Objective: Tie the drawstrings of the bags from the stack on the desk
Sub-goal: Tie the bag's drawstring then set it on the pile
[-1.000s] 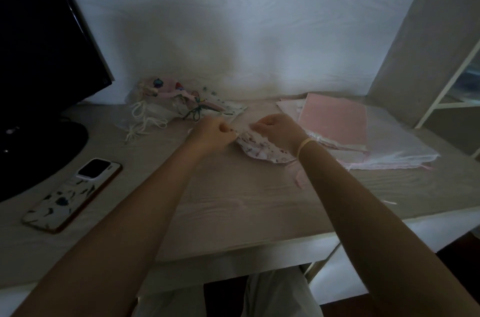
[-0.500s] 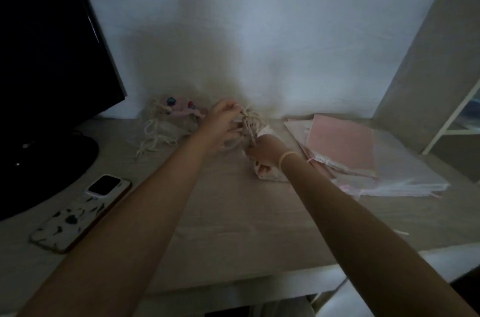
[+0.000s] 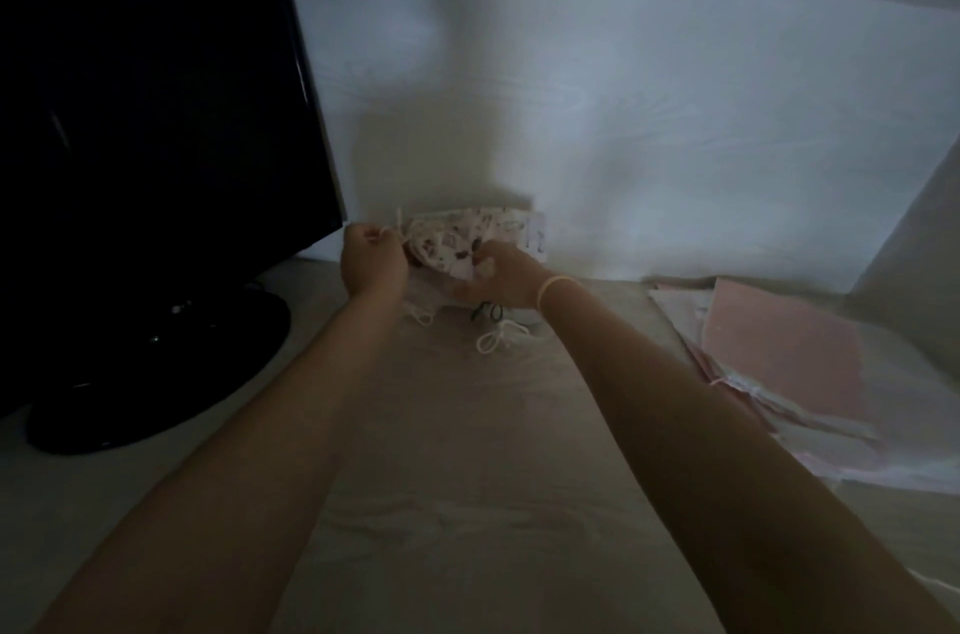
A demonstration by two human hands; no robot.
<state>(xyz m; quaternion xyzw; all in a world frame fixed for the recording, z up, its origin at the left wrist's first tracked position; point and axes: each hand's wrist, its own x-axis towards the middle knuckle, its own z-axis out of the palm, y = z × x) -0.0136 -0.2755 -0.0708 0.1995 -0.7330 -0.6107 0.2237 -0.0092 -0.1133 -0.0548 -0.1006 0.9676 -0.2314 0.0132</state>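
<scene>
A small white printed drawstring bag [image 3: 457,238] is held up above the back of the desk, near the wall. My left hand [image 3: 371,259] is closed on its white drawstring at the bag's left side. My right hand [image 3: 498,277] grips the bag's lower right part. Below the hands, loose white and dark cords [image 3: 493,329] of other bags lie on the desk; those bags are mostly hidden behind my hands. A stack of flat pink and white bags [image 3: 789,363] lies at the right.
A black monitor [image 3: 156,134] on its round base [image 3: 156,368] fills the left side. The pale wooden desk [image 3: 457,451] runs under my forearms. A white wall stands close behind the bags.
Both hands lifted the printed bag off the desk and carried it back and left toward the wall. The view shifted up and left; the phone is out of frame.
</scene>
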